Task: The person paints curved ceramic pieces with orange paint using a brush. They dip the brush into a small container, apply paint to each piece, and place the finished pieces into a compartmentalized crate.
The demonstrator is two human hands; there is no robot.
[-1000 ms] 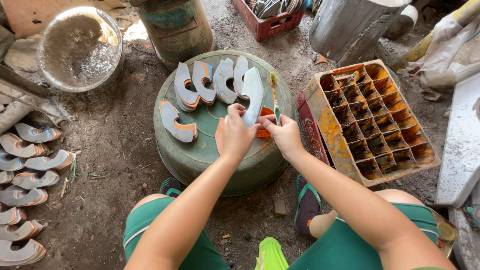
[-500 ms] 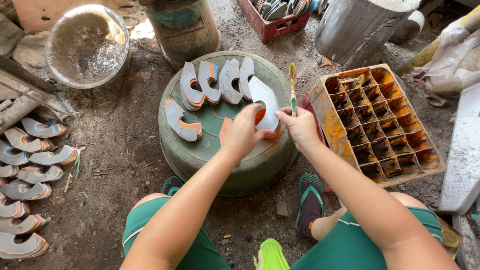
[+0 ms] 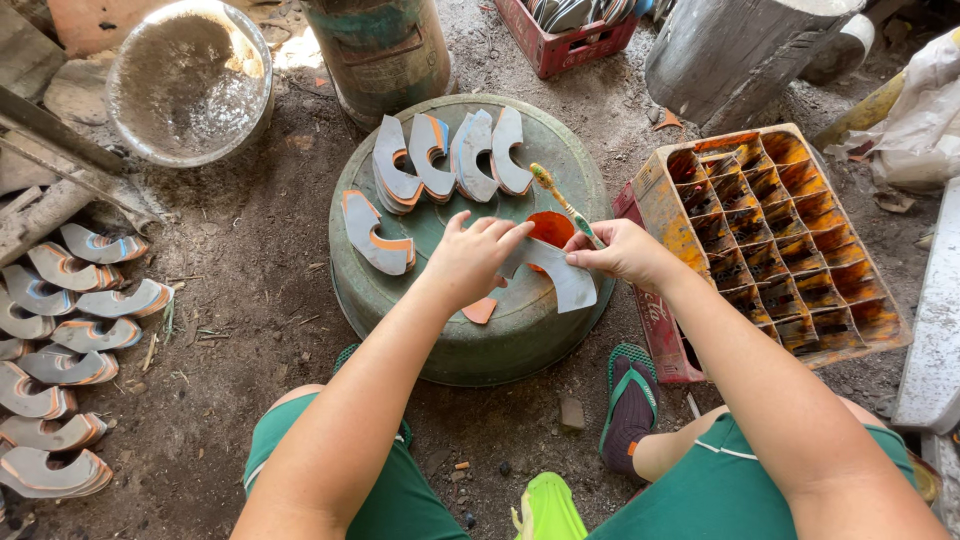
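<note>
Grey and curved, a flat horseshoe-shaped sheet piece (image 3: pixel 555 272) lies on top of the upturned green metal basin (image 3: pixel 470 345), near the basin's front edge. The left hand (image 3: pixel 470 258) presses down on the piece's left end with flat, spread fingers: it pins the piece and does not close around it. The right hand (image 3: pixel 622 250) pinches the piece's right end and, in the same closed fingers, holds a slim yellow-and-green handled brush (image 3: pixel 560 200) that slants up toward the basin's middle. A small round pool or dish of orange paste (image 3: pixel 550 228) sits just behind the piece, and an orange scrap (image 3: pixel 480 310) peeks out in front of the left wrist.

To brush the piece well, I judge that the left hand should hold it flat so that it cannot slide on the basin's domed top, while the brush takes only a little paste and follows the curve along the edge, as on the row of grey crescent pieces with orange rims (image 3: pixel 450 160) at the basin's back.

Against half a second earlier, the piece has come down from a raised, tilted stance at the basin's centre to lie lower and flatter toward the front. The left hand has shifted onto it, and the brush now leans instead of standing upright.
</note>
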